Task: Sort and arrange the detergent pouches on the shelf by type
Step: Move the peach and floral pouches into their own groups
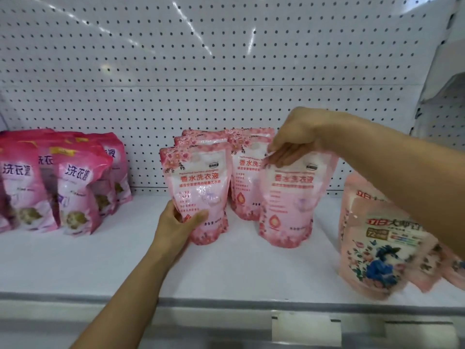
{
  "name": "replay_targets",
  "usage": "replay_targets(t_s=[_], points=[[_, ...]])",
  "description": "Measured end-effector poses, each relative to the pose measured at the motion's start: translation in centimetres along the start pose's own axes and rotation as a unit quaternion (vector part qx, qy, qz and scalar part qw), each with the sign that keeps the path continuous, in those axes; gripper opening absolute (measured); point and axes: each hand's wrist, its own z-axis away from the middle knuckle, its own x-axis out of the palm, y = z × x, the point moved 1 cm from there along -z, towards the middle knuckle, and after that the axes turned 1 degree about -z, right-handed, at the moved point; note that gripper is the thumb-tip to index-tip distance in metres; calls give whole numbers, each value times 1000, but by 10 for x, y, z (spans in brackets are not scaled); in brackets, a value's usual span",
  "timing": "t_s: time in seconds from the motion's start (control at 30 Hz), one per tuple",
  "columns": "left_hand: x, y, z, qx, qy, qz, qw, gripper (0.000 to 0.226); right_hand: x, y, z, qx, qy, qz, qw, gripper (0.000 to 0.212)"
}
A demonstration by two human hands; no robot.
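The right hand [294, 142] pinched the top edge of a pale pink pouch [289, 205], fingers curled over its seal, while the pouch stood upright on the white shelf [226, 268]. The left hand [180, 222] gripped the lower left side of a matching pouch [198, 187], thumb across its front and fingers wrapped behind. That pouch stood at the front of a short row of the same kind [201, 137], and a second row of them [245, 157] stood just beside it, behind the right hand's pouch. Well apart to the left sat a cluster of darker pink pouches [63, 180]. To the right leaned peach pouches printed with blue flowers [377, 253]. A white pegboard [201, 71] backed the shelf.
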Motion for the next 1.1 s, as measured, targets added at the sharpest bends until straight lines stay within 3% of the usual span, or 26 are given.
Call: replay_targets(t_s=[0.2,0.27,0.33,0.4,0.47,0.5,0.63,0.73,0.83,1.1], points=[[0,1,11,-9,29,-76,997,56,35,-4,15,-96,1,-7,995,17],[0,2,13,-6,28,-90,996,55,44,7,21,-144,33,-26,989,30],[0,1,14,-5,25,-86,996,50,59,26,33,-214,112,-37,970,51],[0,2,14,-7,22,-74,997,46,83,50,51,-268,247,-44,930,62],[0,1,13,-7,17,-65,998,44,110,77,67,-259,344,-67,900,75],[0,0,12,-6,14,-64,998,42,122,90,71,-235,356,-93,900,84],[-4,-2,8,-8,8,-58,998,39,151,134,46,-70,275,-224,932,104],[-4,-3,8,-2,9,-54,999,35,153,141,26,-12,219,-215,952,83],[-5,-3,7,0,5,-50,999,33,151,138,10,-11,202,-177,963,60],[-5,-7,-2,15,6,-45,999,37,162,130,-7,-30,219,-153,963,59]])
